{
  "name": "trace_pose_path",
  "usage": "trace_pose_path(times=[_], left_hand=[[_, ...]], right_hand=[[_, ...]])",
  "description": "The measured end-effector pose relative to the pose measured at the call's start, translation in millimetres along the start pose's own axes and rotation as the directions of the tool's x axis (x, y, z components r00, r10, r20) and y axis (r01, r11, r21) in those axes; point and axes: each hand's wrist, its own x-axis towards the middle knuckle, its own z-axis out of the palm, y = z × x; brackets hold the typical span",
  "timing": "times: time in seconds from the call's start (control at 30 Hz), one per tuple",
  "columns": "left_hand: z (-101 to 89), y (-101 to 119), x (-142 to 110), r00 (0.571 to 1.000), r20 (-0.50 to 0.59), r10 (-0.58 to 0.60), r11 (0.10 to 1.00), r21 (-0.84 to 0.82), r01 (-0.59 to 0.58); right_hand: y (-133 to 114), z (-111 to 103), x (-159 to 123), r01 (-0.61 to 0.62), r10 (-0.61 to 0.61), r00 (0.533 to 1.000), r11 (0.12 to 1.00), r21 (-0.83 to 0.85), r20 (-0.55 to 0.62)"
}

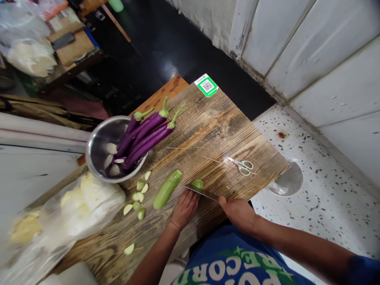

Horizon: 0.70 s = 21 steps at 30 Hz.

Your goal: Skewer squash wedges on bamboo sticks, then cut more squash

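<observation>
My right hand (236,210) grips the handle of a kitchen knife (208,194). The blade reaches left across a piece of green squash (197,183) on the wooden table (208,130). Behind the blade, my left hand (187,206) is bent over the near part of that squash, its fingers pressed close and partly hidden. Left of that hand lies a longer piece of green squash (168,190). Several small cut squash chunks (139,196) are scattered farther left, and one squash slice (129,249) lies apart near the front.
A steel bowl (96,158) holds several purple eggplants (148,132). Bagged cabbage (86,198) lies at the left. Scissors (244,166) and a thin wooden skewer (219,160) lie at the right. A QR-code card (207,86) marks the far corner. A lined bin (286,180) stands below the right edge.
</observation>
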Motion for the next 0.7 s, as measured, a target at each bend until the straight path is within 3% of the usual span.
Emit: trace_pose_path(times=[0.7], left_hand=[[1.4,2.2,-0.8,0.998,-0.056,-0.016,1.0,0.005,0.017]], right_hand=[[-15.7,-23.1,-9.0,0.046,-0.045,0.998,0.999,-0.022,0.034]])
